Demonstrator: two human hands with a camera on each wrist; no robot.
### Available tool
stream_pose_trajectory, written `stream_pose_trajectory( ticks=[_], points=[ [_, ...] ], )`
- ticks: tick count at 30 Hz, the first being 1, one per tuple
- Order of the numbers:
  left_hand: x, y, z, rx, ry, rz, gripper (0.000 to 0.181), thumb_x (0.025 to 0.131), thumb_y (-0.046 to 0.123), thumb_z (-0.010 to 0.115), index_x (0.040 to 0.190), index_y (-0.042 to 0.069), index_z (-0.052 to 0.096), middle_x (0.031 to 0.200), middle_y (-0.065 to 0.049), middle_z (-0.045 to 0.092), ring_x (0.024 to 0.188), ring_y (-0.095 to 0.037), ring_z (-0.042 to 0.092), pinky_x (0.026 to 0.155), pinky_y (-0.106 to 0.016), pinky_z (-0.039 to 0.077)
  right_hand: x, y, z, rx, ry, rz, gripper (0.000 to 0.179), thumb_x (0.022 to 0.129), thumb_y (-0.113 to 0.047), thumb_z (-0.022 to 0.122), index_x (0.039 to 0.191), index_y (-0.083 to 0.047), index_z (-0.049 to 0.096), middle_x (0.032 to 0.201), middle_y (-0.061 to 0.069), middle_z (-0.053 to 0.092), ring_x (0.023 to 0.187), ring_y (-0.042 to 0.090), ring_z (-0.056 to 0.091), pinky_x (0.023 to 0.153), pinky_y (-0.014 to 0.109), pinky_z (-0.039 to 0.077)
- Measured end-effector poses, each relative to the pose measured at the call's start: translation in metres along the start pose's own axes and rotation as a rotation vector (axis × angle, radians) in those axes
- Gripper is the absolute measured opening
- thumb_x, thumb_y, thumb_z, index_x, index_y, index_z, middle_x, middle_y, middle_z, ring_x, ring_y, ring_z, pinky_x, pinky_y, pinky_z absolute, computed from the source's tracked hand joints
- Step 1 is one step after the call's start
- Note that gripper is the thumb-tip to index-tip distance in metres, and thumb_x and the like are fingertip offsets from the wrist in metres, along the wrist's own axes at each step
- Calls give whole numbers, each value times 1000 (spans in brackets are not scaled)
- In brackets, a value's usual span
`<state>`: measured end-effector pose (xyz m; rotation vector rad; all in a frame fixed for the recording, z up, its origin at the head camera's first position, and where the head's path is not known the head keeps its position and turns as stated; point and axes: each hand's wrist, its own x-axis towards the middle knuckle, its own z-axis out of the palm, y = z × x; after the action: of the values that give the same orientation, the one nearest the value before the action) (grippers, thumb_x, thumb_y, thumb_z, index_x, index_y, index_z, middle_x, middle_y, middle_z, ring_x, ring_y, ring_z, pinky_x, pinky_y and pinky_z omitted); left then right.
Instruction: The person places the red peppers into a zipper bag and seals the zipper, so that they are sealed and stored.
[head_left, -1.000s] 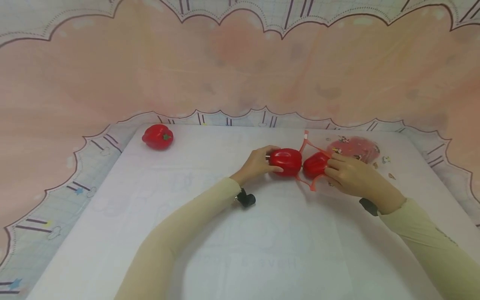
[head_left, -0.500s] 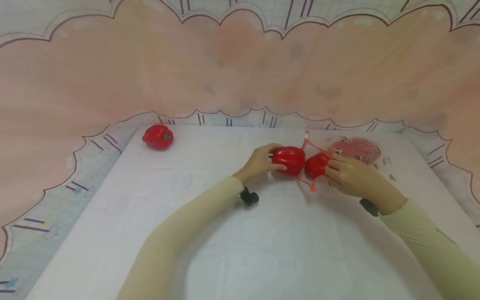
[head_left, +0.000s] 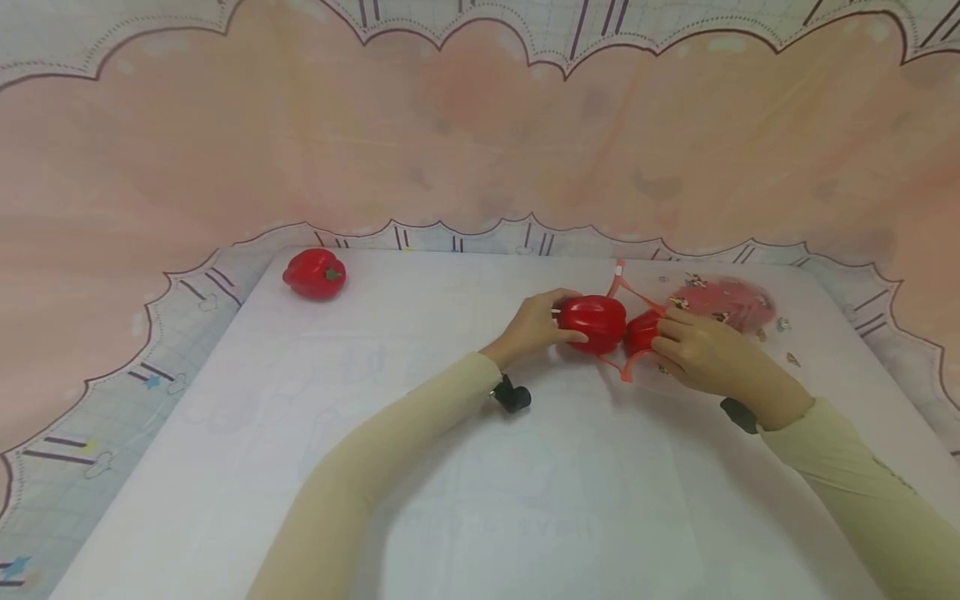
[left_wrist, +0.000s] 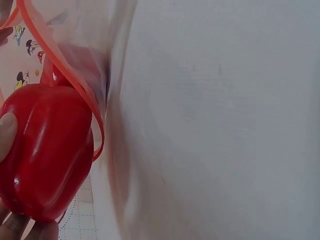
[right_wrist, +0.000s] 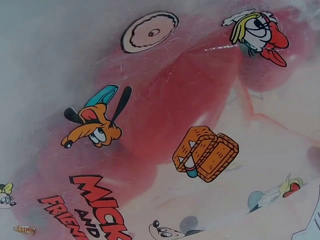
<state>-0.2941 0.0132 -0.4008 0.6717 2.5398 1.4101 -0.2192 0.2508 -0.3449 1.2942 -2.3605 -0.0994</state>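
My left hand (head_left: 534, 330) grips a red bell pepper (head_left: 595, 323) from its left side; in the left wrist view the thumb lies on this pepper (left_wrist: 45, 155) and fingertips show under it. It sits at the mouth of a clear plastic bag with an orange-red rim (left_wrist: 56, 59). Another red pepper (head_left: 641, 332) is just ahead of it in the bag's mouth, partly hidden by my right hand (head_left: 697, 350), whose fingers pinch the bag near the opening. Through the cartoon-printed bag (right_wrist: 205, 155), more red shows deeper inside.
A lone red bell pepper (head_left: 315, 275) with a green stem lies at the table's back left. The white table (head_left: 480, 500) ends at a peach and patterned cloth backdrop (head_left: 420, 125). Black cameras are strapped at both wrists.
My left hand has moved right with its pepper. The pepper ahead has slid farther into the bag, and the red shape inside has shifted right. My right hand stays in place.
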Motion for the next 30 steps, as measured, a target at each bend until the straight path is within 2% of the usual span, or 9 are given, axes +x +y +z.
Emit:
stream_pose_trajectory(
  ticks=[16, 25, 30],
  points=[
    [9, 5, 14, -10, -9, 26, 61, 77, 19, 78, 132, 13, 51, 129, -5, 59, 113, -20, 57, 87, -23, 53, 1, -2, -2, -25, 15, -18, 33, 55, -13, 89, 75, -5, 65, 75, 8, 66, 74, 22, 60, 69, 36, 58],
    [12, 2, 14, -32, -104, 44, 61, 78, 19, 76, 133, 14, 50, 130, -3, 57, 116, -18, 55, 87, -23, 53, 0, 2, -1, 15, 42, -41, 31, 55, -13, 88, 77, -4, 67, 76, 9, 66, 72, 21, 59, 66, 35, 58],
    [12, 6, 17, -43, -130, 44, 61, 79, 19, 76, 134, 14, 50, 130, -3, 57, 115, -18, 55, 86, -21, 52, -1, 3, 0, 10, 61, -54, 30, 56, -12, 87, 77, -4, 67, 73, 9, 64, 70, 20, 58, 65, 35, 58]
  ],
)
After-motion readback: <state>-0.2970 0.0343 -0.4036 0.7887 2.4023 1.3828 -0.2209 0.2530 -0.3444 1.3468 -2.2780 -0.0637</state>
